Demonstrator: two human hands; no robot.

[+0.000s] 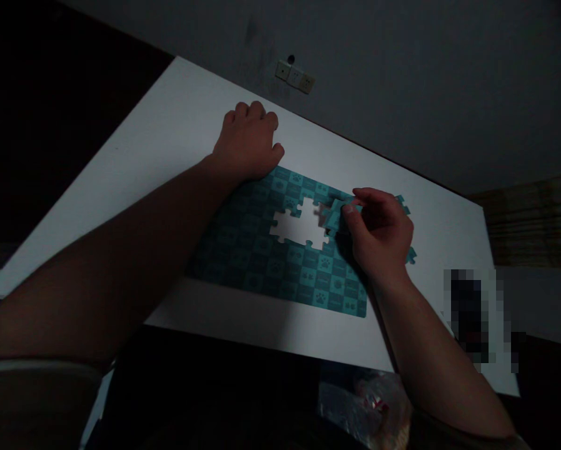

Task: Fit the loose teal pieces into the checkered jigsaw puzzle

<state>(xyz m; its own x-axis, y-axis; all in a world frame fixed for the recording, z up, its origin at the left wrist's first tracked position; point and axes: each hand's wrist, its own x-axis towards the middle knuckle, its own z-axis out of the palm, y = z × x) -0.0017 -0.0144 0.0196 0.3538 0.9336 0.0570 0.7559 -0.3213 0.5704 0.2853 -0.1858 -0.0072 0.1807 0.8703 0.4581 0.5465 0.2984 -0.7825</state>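
A teal jigsaw puzzle [280,272], patterned with checks and paw prints, lies on the white table, with an irregular gap in its upper middle where the white surface shows through. My right hand [386,234] pinches a teal puzzle piece [334,215] between thumb and fingers, tilted at the right side of the gap. Beyond that hand, more loose puzzle pieces [412,255] poke out, partly covered by it. My left hand [248,140] rests on the table by the puzzle's far edge, its fingers curled under and thumb out to the side. My left forearm hides the puzzle's left part.
The white table [168,112] runs along a grey wall with sockets [295,76]. A blurred-out dark object [470,315] is at the table's right end. Below the near edge there is a clear plastic bag [365,406]. The room is dim.
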